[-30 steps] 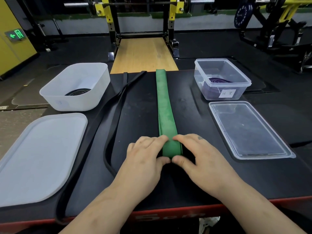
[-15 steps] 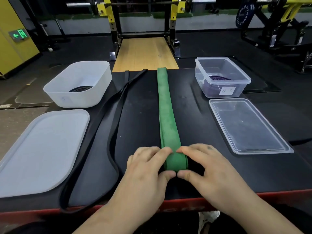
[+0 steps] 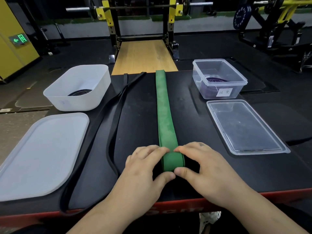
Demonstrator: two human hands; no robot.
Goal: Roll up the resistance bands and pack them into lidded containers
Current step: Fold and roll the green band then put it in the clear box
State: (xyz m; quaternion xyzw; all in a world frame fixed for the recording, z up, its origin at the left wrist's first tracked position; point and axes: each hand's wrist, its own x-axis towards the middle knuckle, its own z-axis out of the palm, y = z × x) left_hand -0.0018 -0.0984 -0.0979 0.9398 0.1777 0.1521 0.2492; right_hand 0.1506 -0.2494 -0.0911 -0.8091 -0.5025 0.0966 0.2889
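Rolling the flat green rubber resistance band (image 3: 164,119) — both hands' fingers (image 3: 152,150) pinch its near end, lower centre; next, tight forward turns.

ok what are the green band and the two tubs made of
The green band: likely rubber or latex, matte, slightly mottled; it bends softly into a roll at the near end. The white tub: frosted, translucent plastic, probably. The clear tub: transparent glossy plastic; the purple band shows through its wall.
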